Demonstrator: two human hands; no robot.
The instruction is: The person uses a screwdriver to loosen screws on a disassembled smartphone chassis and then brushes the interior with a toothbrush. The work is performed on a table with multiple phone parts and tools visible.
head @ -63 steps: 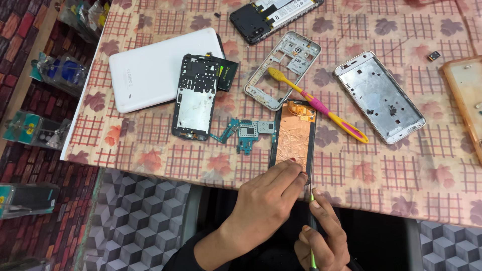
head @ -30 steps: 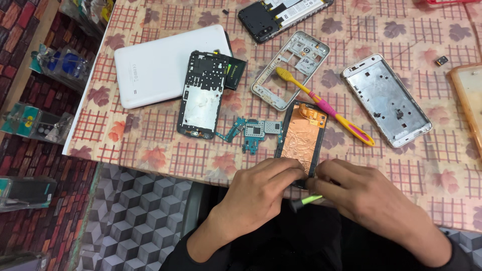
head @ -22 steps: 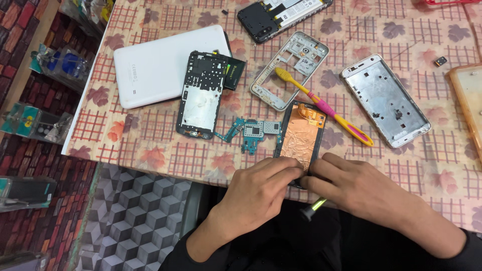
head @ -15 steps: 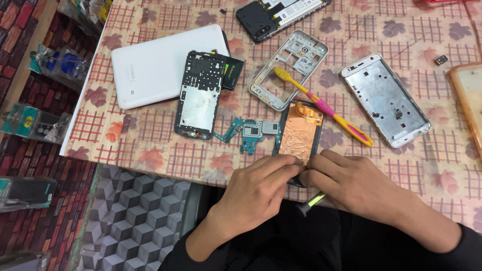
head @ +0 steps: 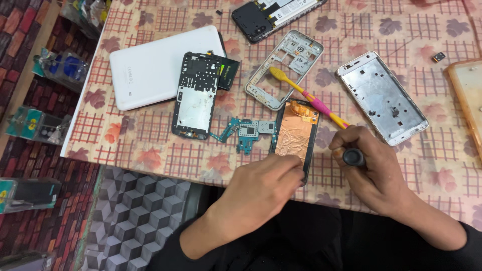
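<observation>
Head view, looking down at a checked tablecloth point(head: 150, 145) strewn with phone parts. Landmark: an opened phone point(head: 295, 133) with a copper-foil back, lying at the table's near edge. Left hand point(head: 261, 188) rests on the phone's near end, fingers curled against its lower edge. Right hand point(head: 369, 168), just right of the phone, is clenched around a screwdriver point(head: 354, 157), its black cap facing up. Circuit board point(head: 243, 133) lies just left of the phone. Toothbrush point(head: 306, 95) slants past its top. White tablet point(head: 155, 68) sits far left.
</observation>
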